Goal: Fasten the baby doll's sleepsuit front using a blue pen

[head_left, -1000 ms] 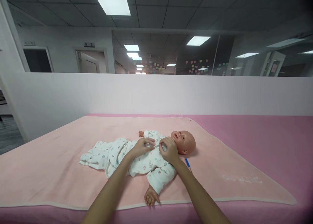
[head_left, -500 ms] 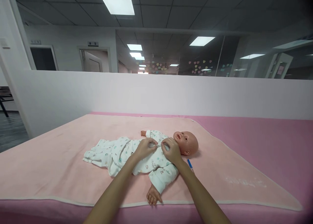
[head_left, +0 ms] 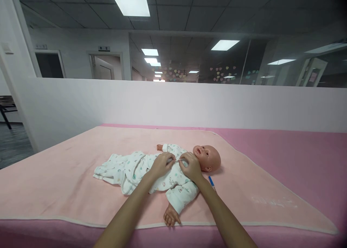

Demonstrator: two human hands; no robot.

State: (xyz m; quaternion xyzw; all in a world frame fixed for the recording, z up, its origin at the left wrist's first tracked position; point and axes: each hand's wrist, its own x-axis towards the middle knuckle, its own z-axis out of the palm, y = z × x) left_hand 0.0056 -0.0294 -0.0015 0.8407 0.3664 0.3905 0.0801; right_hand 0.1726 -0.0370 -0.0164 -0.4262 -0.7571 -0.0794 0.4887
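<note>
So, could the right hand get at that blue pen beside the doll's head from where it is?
Probably yes. The blue pen lies bare on the blanket, just right of the right hand, with nothing over it; that hand is pinching the doll's garment.

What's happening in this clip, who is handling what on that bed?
A person leans over a baby doll lying on its back on a peach blanket spread over a pink bed. The left hand and right hand meet at the doll's chest, pinching the front of its white printed romper near the collar. A blue pen-like object lies on the blanket beside the doll's head, partly hidden by the right forearm.
</note>
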